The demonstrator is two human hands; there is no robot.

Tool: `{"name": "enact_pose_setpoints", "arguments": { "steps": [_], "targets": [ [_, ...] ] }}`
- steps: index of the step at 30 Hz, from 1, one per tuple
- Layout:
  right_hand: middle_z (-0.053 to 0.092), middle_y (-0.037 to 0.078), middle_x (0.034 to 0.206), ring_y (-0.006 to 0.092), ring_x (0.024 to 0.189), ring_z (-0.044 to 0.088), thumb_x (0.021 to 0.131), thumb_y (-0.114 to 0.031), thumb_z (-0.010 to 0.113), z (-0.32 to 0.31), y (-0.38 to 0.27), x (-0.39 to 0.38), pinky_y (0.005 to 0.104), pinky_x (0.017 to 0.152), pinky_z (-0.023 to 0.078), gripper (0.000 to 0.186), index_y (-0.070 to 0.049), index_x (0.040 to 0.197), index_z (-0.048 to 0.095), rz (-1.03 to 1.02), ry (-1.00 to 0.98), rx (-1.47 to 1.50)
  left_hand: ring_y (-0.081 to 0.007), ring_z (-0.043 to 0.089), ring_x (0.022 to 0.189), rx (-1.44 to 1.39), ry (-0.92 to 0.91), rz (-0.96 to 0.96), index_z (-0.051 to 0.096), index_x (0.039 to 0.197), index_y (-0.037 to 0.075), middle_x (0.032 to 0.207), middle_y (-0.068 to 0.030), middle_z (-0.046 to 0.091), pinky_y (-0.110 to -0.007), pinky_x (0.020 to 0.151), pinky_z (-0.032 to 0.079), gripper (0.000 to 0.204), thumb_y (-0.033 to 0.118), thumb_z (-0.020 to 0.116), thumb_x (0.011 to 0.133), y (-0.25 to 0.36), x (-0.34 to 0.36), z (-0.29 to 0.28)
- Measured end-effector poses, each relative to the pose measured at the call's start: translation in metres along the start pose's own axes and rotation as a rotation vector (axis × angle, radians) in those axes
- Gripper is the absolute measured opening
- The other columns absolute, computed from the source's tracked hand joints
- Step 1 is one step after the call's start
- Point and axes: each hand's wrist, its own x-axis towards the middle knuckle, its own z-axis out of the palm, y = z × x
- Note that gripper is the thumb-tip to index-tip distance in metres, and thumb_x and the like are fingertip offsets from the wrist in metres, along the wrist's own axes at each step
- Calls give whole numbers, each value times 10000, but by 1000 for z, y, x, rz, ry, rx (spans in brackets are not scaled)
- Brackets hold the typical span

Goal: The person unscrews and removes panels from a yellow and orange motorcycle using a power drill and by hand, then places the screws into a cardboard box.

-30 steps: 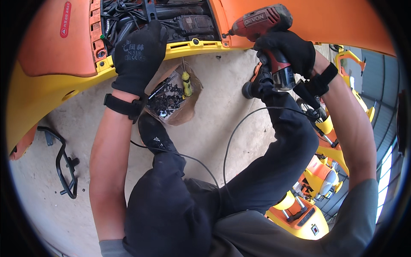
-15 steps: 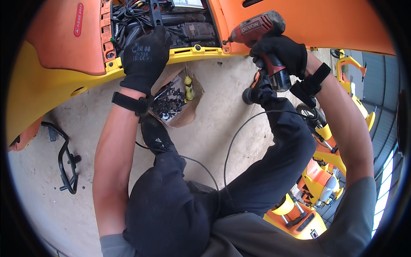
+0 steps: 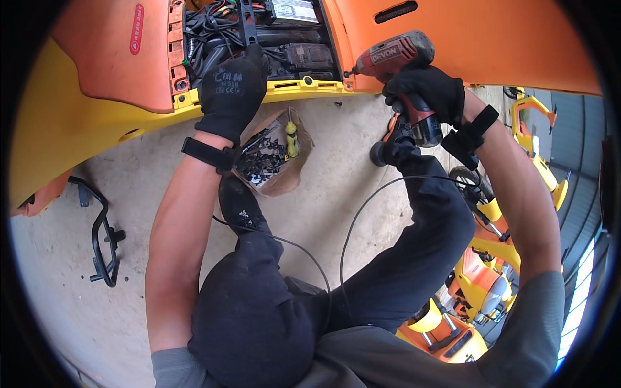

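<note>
My left hand [image 3: 233, 89], in a black glove, is closed around the lower end of a black slotted bar [image 3: 247, 22]. This bar runs across the open compartment [image 3: 288, 33] of an orange and yellow vehicle body. My gloved right hand [image 3: 430, 94] grips a red and black cordless impact driver [image 3: 396, 55] by its handle. The driver's nose points left, close to the compartment's right corner. Cables [image 3: 210, 32], a silver box [image 3: 294, 11] and a black block [image 3: 309, 57] fill the compartment. My left fingertips are partly hidden.
On the floor below the body stands an open cardboard box [image 3: 284, 184] of small dark fasteners, with a yellow-handled screwdriver [image 3: 292, 139] in it. A bent black tube frame [image 3: 100, 226] lies at left. A thin black cable [image 3: 362, 210] crosses my legs. Yellow-orange vehicles [image 3: 482, 278] stand at right.
The whole view has shifted a little, so the vehicle and both hands appear slightly lower and further right. Both hands keep their grips on the bar and the impact driver.
</note>
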Motion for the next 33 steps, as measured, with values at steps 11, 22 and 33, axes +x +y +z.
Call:
{"name": "enact_pose_setpoints", "arguments": {
  "steps": [11, 22, 33],
  "targets": [
    [632, 103, 762, 200, 635, 646, 837, -129, 674, -2, 1, 2, 363, 593, 590, 165, -5, 922, 606, -9, -6, -4, -284, 682, 606, -6, -20, -13, 597, 1027, 80, 682, -103, 680, -432, 515, 515, 167, 213, 517, 964, 5, 2, -4],
    [632, 101, 769, 195, 636, 648, 845, -126, 675, -7, -1, 3, 352, 586, 590, 181, 4, 946, 602, -2, -59, -22, -332, 654, 598, -45, 23, -57, 597, 983, 130, 654, -126, 644, -477, 527, 496, 156, 284, 582, 961, 0, 1, 6],
    [632, 104, 771, 197, 630, 644, 844, -124, 674, -7, 4, 2, 352, 581, 583, 176, 3, 934, 593, -40, -61, 34, -322, 658, 598, -22, 47, -36, 592, 993, 128, 661, -119, 653, -467, 517, 495, 152, 268, 612, 937, 1, 1, 4]
  ]
}}
